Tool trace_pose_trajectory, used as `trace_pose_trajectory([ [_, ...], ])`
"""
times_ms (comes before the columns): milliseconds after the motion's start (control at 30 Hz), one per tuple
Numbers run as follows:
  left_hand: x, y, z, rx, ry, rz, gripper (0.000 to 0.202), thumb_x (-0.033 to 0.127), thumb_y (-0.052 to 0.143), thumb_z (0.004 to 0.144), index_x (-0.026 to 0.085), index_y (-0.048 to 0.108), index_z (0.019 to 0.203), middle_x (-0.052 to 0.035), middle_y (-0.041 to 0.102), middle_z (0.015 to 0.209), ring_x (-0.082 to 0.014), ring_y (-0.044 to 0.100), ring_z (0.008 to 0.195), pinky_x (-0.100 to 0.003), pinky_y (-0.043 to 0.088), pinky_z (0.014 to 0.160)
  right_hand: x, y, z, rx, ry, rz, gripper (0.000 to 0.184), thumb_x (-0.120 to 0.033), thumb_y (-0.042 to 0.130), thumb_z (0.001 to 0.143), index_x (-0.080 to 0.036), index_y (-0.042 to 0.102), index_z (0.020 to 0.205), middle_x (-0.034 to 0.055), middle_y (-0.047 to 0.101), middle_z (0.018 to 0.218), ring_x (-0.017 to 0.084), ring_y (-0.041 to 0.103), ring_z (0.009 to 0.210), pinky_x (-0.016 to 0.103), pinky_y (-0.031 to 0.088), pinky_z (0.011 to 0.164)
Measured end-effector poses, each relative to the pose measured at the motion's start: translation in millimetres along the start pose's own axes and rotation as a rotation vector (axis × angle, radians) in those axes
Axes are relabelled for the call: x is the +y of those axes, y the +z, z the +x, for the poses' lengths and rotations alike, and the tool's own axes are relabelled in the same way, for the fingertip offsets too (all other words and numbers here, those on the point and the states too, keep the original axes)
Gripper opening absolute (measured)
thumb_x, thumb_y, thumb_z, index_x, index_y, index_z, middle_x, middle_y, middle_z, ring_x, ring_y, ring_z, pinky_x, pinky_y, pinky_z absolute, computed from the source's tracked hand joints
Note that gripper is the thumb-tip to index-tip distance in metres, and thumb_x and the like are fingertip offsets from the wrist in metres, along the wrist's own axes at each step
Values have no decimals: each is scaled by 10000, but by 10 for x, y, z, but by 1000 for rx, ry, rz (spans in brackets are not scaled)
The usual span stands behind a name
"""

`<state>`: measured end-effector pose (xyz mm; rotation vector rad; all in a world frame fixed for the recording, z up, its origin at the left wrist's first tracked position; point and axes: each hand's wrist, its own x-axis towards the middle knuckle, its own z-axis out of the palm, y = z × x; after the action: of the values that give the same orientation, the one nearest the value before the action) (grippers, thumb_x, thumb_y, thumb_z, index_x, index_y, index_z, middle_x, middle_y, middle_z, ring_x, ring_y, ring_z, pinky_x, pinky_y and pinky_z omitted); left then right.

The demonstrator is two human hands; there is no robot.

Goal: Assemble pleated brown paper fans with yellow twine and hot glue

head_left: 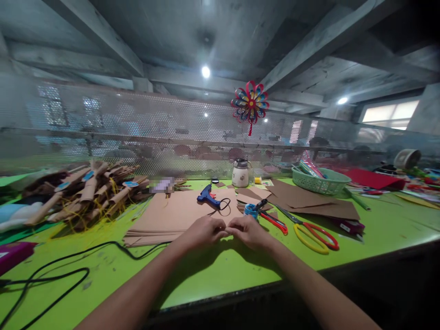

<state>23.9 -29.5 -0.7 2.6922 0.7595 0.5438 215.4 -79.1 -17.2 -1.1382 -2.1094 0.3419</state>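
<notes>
My left hand [206,230] and my right hand [250,231] meet fingertip to fingertip above the front of the green table. Both have curled, pinching fingers; anything between them is too small or hidden to make out. Just beyond my left hand, a blue hot glue gun [208,197] lies on a stack of brown cardboard sheets [172,213]. Behind my right hand stands a small blue container [251,211] with a black-handled item in it. To its right are a red-handled tool [275,222] and large scissors [311,233] with one yellow and one orange-red handle.
Rolled cardboard pieces with yellow strings [92,192] are heaped at the left. A black cable [103,247] crosses the green tabletop [220,284]. A white jar [240,174], dark brown sheets [309,201] and a green basket [319,181] stand farther back, before a perforated metal screen [192,137].
</notes>
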Motion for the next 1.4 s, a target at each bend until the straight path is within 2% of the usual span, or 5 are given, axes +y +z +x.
trace_pose_trajectory([
  [433,-129,51,36,-104,-61,-290,436,507,455,858,130,670,816,-29,610,633,-117,503,563,-213,341,513,72,-39,0,-80,-68,-55,293,-299,466,915,-125,680,815,31,617,656,123,486,584,228,353,540],
  [733,-152,-105,-7,-139,-42,-129,374,438,419,876,150,635,775,-23,633,647,-123,521,563,-211,350,534,55,-100,-17,-78,-1,-259,252,-300,484,913,-132,646,817,69,640,708,142,510,609,240,329,548],
  [967,134,-40,5,-56,47,-32,315,368,410,889,170,601,737,-3,607,606,-112,500,540,-201,321,527,-124,-395,-210,-145,-1,-351,254,-292,465,917,-150,601,755,18,560,630,122,443,561,234,275,528],
  [1133,441,-205,-98,-74,58,-25,326,381,393,911,186,569,718,5,605,596,-107,480,499,-206,301,509,-469,-771,-469,-197,21,-354,241,-269,415,933,-164,586,800,10,556,625,126,450,567,241,312,560],
  [1400,915,-354,-717,15,155,238,294,357,382,934,211,557,749,6,579,594,-118,461,496,-244,236,478,-1202,-988,-924,-315,64,-364,245,-243,368,949,-197,552,793,14,574,648,117,478,548,230,310,509],
])
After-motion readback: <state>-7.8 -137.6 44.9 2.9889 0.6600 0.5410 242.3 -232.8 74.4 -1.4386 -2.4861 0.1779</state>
